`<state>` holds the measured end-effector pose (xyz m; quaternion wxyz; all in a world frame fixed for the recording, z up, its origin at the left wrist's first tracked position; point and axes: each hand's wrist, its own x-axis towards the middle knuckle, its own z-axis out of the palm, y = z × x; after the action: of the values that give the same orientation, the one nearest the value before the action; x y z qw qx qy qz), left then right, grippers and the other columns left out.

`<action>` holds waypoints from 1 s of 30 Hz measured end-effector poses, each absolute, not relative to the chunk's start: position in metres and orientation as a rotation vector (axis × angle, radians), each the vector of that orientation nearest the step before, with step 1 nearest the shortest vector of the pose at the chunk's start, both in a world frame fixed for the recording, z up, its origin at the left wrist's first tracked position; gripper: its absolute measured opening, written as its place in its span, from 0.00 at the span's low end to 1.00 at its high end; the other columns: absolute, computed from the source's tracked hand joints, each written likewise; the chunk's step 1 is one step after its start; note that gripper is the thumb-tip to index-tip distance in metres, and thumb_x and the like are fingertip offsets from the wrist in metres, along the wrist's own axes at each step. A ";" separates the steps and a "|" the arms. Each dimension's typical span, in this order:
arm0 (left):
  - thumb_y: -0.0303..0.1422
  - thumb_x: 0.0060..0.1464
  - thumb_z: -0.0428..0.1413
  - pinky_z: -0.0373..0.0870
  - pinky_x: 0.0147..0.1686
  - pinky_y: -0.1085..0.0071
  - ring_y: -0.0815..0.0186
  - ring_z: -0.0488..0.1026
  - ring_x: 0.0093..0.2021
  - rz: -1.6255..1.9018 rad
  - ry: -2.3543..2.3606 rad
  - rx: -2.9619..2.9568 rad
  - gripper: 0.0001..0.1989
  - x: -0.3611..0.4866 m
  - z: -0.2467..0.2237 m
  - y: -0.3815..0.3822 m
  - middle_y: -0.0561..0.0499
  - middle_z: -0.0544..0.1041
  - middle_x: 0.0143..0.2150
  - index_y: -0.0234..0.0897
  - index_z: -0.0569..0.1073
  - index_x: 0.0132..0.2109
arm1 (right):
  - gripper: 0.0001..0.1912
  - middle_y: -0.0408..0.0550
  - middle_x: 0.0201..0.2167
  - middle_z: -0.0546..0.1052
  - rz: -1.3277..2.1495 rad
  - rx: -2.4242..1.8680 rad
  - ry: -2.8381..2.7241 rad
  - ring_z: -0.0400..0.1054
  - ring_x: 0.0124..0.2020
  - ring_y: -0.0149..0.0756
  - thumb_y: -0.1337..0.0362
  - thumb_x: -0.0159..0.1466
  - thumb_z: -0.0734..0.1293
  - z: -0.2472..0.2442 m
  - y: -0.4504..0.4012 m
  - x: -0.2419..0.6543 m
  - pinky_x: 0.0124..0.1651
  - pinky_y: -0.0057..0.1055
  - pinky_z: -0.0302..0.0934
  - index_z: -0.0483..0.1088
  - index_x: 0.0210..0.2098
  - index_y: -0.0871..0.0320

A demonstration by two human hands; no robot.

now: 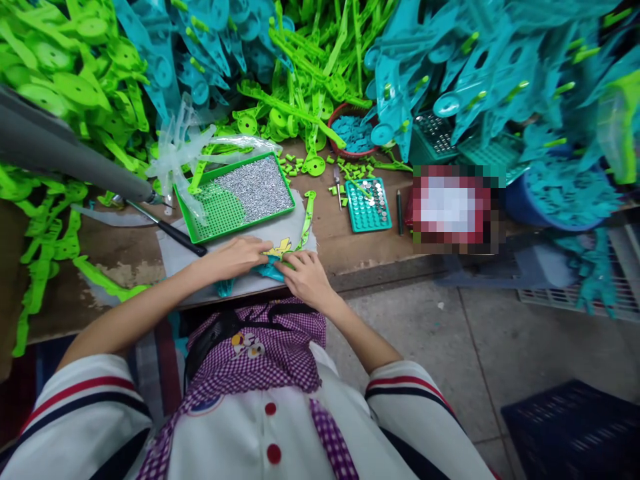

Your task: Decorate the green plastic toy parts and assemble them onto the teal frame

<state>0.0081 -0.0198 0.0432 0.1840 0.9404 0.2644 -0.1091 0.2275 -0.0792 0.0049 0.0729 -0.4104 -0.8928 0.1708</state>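
A teal plastic part (273, 269) lies at the front edge of the bench, between my hands. My left hand (243, 257) is closed on its left side, fingers pointing right. Around its right side my right hand (304, 277) has its fingers bent and pressed together. Some green plastic shows by the right fingertips. A yellow printed figure (281, 247) is just beyond the hands, on the grey sheet (175, 261). Past it sits a green tray (215, 233) partly filled with small metal pieces. A lime-green arm-shaped part (308, 217) lies right of the tray.
Lime-green parts (75, 93) and teal parts (480, 73) are heaped along the back. A black-handled tool (183, 239) lies left. Right are a teal tray of discs (369, 205), a black stick (399, 213), a red basket (353, 152) and a blue tub (520, 200).
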 end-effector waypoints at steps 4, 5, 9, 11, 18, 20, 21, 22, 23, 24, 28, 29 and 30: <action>0.25 0.63 0.51 0.60 0.40 0.66 0.62 0.68 0.41 -0.278 0.628 2.744 0.09 0.009 0.039 -0.015 0.46 0.72 0.40 0.37 0.76 0.40 | 0.17 0.54 0.49 0.76 0.481 -1.241 -2.693 0.63 0.51 0.45 0.65 0.69 0.59 0.004 -0.079 0.225 0.54 0.44 0.55 0.72 0.53 0.55; 0.26 0.63 0.51 0.60 0.40 0.66 0.62 0.68 0.42 -0.264 0.615 2.766 0.08 0.009 0.038 -0.016 0.47 0.73 0.40 0.37 0.76 0.40 | 0.17 0.54 0.49 0.76 0.489 -1.241 -2.691 0.64 0.51 0.45 0.65 0.69 0.59 0.004 -0.079 0.225 0.54 0.44 0.56 0.72 0.53 0.55; 0.25 0.61 0.52 0.59 0.40 0.66 0.62 0.70 0.42 -0.242 0.668 2.796 0.08 0.007 0.039 -0.019 0.47 0.74 0.40 0.37 0.76 0.41 | 0.17 0.56 0.50 0.76 0.611 -1.204 -2.619 0.65 0.53 0.45 0.67 0.69 0.59 0.009 -0.081 0.227 0.56 0.46 0.58 0.72 0.54 0.58; 0.23 0.59 0.54 0.60 0.42 0.65 0.61 0.70 0.44 -0.241 0.725 2.781 0.11 0.004 0.041 -0.023 0.46 0.76 0.43 0.39 0.77 0.44 | 0.18 0.55 0.51 0.75 0.734 -1.143 -2.488 0.66 0.53 0.43 0.67 0.69 0.58 0.016 -0.082 0.234 0.56 0.44 0.61 0.70 0.56 0.57; 0.25 0.61 0.51 0.66 0.51 0.58 0.56 0.68 0.57 0.462 1.140 2.584 0.17 0.008 0.064 -0.055 0.42 0.71 0.60 0.42 0.75 0.53 | 0.13 0.50 0.41 0.79 0.724 -1.475 -1.646 0.72 0.44 0.40 0.60 0.68 0.61 0.006 -0.056 0.277 0.49 0.39 0.66 0.76 0.44 0.55; 0.27 0.63 0.50 0.70 0.48 0.62 0.61 0.73 0.51 0.671 1.226 2.367 0.15 0.028 0.065 -0.054 0.43 0.75 0.55 0.40 0.74 0.54 | 0.12 0.51 0.38 0.79 0.721 -1.560 -1.595 0.72 0.42 0.41 0.61 0.66 0.61 -0.009 -0.043 0.281 0.46 0.38 0.67 0.77 0.40 0.56; 0.28 0.63 0.51 0.71 0.47 0.64 0.63 0.75 0.47 0.707 1.254 2.264 0.14 0.041 0.063 -0.049 0.44 0.77 0.51 0.38 0.75 0.53 | 0.12 0.51 0.38 0.79 0.731 -1.582 -1.596 0.73 0.42 0.41 0.61 0.66 0.62 -0.016 -0.038 0.281 0.46 0.38 0.66 0.77 0.39 0.56; 0.28 0.63 0.52 0.72 0.45 0.65 0.64 0.76 0.43 0.684 1.280 2.180 0.13 0.055 0.059 -0.041 0.46 0.79 0.46 0.38 0.76 0.51 | 0.12 0.51 0.39 0.79 0.742 -1.595 -1.605 0.73 0.42 0.41 0.61 0.66 0.62 -0.021 -0.034 0.280 0.46 0.38 0.66 0.77 0.39 0.56; 0.28 0.61 0.54 0.72 0.43 0.66 0.64 0.77 0.39 0.630 1.317 2.109 0.13 0.069 0.053 -0.032 0.47 0.80 0.41 0.37 0.77 0.51 | 0.12 0.51 0.40 0.80 0.752 -1.603 -1.619 0.73 0.43 0.41 0.61 0.66 0.62 -0.025 -0.032 0.278 0.47 0.38 0.65 0.77 0.40 0.56; 0.27 0.59 0.56 0.72 0.44 0.66 0.64 0.77 0.37 0.580 1.375 2.041 0.12 0.083 0.047 -0.022 0.47 0.80 0.39 0.35 0.77 0.50 | 0.13 0.50 0.40 0.80 0.756 -1.612 -1.636 0.73 0.43 0.41 0.61 0.66 0.62 -0.027 -0.031 0.275 0.48 0.38 0.65 0.77 0.41 0.55; 0.26 0.54 0.60 0.72 0.45 0.67 0.62 0.78 0.38 0.453 1.522 1.799 0.14 0.115 0.023 0.013 0.47 0.81 0.37 0.32 0.77 0.50 | 0.14 0.49 0.43 0.80 0.725 -1.685 -1.741 0.72 0.47 0.41 0.61 0.68 0.61 -0.021 -0.031 0.269 0.49 0.38 0.61 0.78 0.44 0.53; 0.26 0.53 0.61 0.72 0.44 0.68 0.62 0.78 0.37 0.431 1.522 1.758 0.15 0.117 0.020 0.017 0.47 0.81 0.36 0.32 0.77 0.50 | 0.14 0.49 0.43 0.80 0.710 -1.709 -1.771 0.72 0.47 0.42 0.61 0.68 0.61 -0.019 -0.032 0.268 0.49 0.38 0.60 0.77 0.45 0.52; 0.26 0.52 0.62 0.72 0.43 0.68 0.63 0.78 0.37 0.414 1.518 1.723 0.16 0.118 0.017 0.021 0.48 0.81 0.36 0.33 0.77 0.50 | 0.14 0.49 0.43 0.80 0.697 -1.729 -1.799 0.72 0.48 0.42 0.61 0.68 0.60 -0.017 -0.032 0.268 0.49 0.39 0.59 0.77 0.46 0.52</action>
<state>0.1183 0.0205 0.0174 0.3929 0.6790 0.5983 0.1633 0.2678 -0.0318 -0.0175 0.2719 -0.6423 -0.6681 0.2591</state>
